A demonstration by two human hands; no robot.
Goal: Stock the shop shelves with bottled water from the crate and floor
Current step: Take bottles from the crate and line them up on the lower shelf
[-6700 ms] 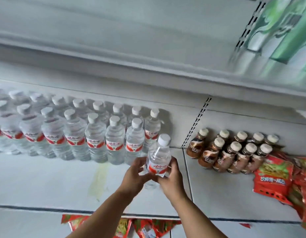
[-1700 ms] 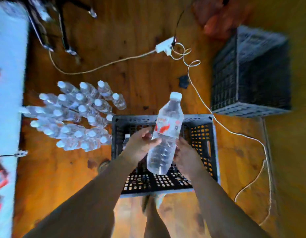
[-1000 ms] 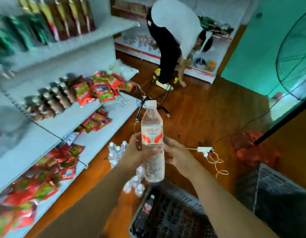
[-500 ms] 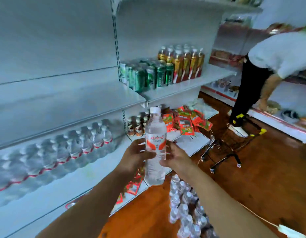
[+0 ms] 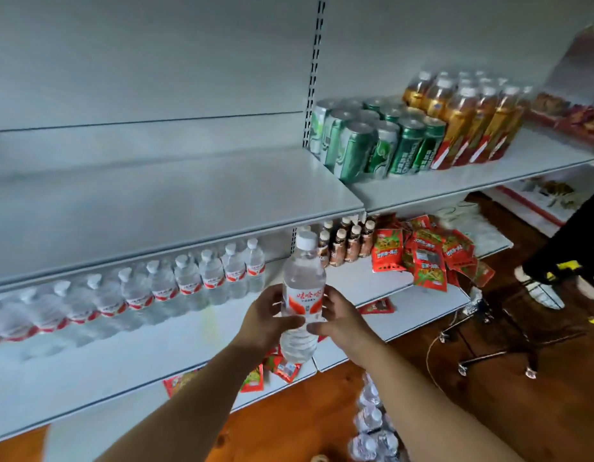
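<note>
We held a clear plastic water bottle (image 5: 302, 285) with a white cap and red label upright, our left hand (image 5: 267, 323) and right hand (image 5: 342, 320) each curled round its middle, in front of the white metal shelf (image 5: 155, 355) where matching bottles (image 5: 162, 291) stood in a row.

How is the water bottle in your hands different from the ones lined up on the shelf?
The held bottle is in the air, gripped by the left hand and right hand; the shelf bottles stand untouched on the shelf. The held bottle is alone; the shelf bottles form packed rows. Both have white caps, clear bodies and red labels.
</note>
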